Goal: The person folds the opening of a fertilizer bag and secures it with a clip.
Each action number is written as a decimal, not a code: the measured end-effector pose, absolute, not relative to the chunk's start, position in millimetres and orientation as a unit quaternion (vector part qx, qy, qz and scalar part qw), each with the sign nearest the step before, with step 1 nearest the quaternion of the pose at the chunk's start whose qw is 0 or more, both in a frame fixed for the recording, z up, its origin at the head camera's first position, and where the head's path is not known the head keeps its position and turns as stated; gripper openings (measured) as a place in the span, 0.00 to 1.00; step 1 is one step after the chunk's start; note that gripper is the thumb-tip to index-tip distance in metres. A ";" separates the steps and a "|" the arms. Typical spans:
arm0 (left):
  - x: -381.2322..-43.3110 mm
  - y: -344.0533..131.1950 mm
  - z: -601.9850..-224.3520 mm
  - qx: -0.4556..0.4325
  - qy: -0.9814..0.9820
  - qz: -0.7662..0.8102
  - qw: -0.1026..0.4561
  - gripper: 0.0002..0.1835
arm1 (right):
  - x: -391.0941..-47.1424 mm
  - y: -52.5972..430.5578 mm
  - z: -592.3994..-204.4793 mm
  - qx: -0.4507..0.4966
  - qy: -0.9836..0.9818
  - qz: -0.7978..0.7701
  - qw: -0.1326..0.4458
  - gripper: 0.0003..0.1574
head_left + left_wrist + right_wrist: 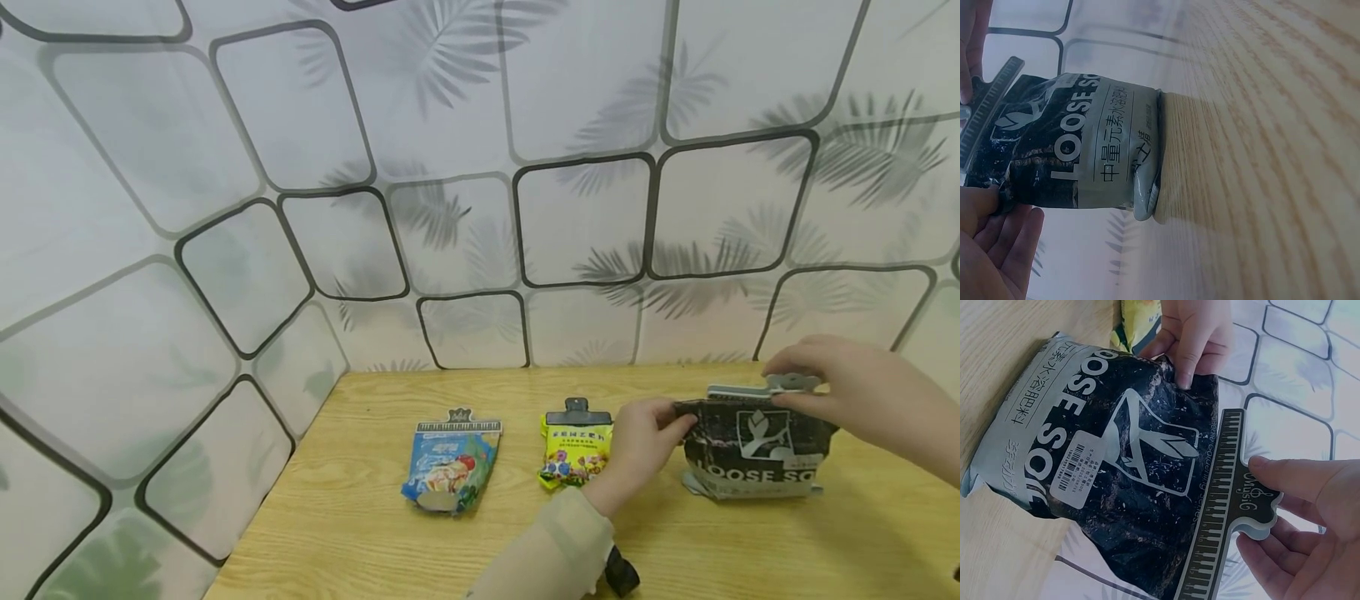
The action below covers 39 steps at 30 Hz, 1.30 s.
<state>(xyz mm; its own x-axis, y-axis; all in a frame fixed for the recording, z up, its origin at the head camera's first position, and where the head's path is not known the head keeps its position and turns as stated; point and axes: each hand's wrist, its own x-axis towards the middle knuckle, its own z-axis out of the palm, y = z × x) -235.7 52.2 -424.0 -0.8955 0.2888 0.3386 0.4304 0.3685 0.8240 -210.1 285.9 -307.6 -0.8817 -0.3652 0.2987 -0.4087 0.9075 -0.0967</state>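
A black and white "LOOSE SOIL" bag stands upright on the table at the right. My left hand pinches the bag's top corner between thumb and fingers. With thumb and fingers, my right hand grips the handle of a clip with a piano-key pattern. That clip lies along the bag's top edge; whether its jaws bite on the bag, I cannot tell. A white barcode label shows on the bag in the right wrist view.
Left of the hands lie a blue packet with a piano-key clip and a yellow packet with a black clip. A black object is partly hidden by my left sleeve. A patterned wall covering rises behind the wooden table.
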 end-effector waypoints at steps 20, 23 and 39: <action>-237.2 52.5 -424.9 -0.218 -0.824 -0.518 0.063 0.15 | -211.4 275.2 -303.6 0.219 -0.966 0.049 0.129 0.18; -236.9 52.1 -423.7 -0.218 -0.826 -0.517 0.065 0.13 | -210.4 271.6 -301.1 0.222 -0.966 0.040 0.129 0.18; -236.4 52.9 -425.0 -0.215 -0.823 -0.523 0.062 0.10 | -204.9 266.1 -299.7 0.213 -0.967 0.018 0.139 0.18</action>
<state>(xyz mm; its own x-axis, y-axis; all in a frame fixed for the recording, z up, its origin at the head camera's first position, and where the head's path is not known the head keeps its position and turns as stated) -236.4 52.9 -425.0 -0.9003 0.2887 0.3256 0.4174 0.3609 0.8340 -204.9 266.1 -299.7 -0.8703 -0.4070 0.2773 -0.4170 0.9086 0.0249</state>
